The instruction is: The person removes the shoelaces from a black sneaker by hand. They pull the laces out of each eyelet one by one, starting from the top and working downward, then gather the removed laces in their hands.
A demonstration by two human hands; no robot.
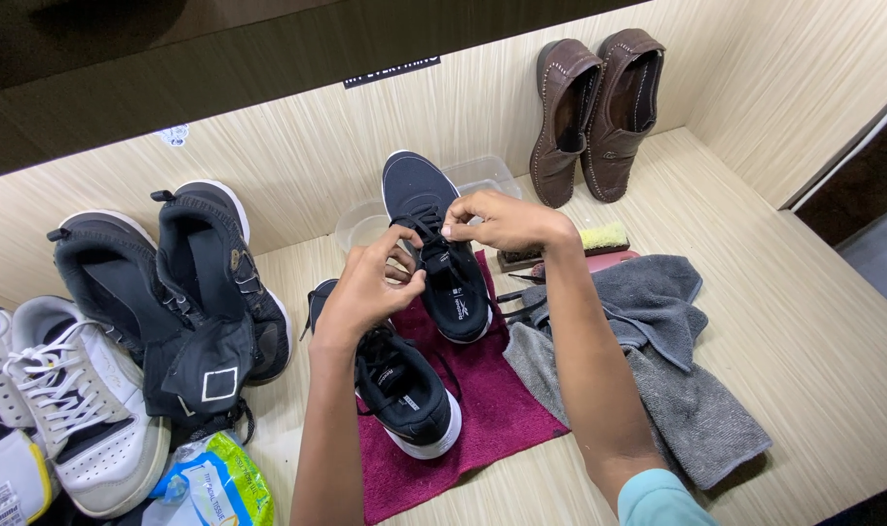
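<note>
Both hands pinch the laces of the far black sneaker (435, 244): the left hand (370, 282) closes finger and thumb on a lace strand, the right hand (502, 222) nips another just above it. The sneaker lies directly beneath the grip, on a maroon cloth (492, 409) on the tabletop (804, 331), its twin (404, 385) just nearer. It looks light, with soft mesh and a white sole; thin laces likely slip, so a fingertip pinch near the eyelets suits.
</note>
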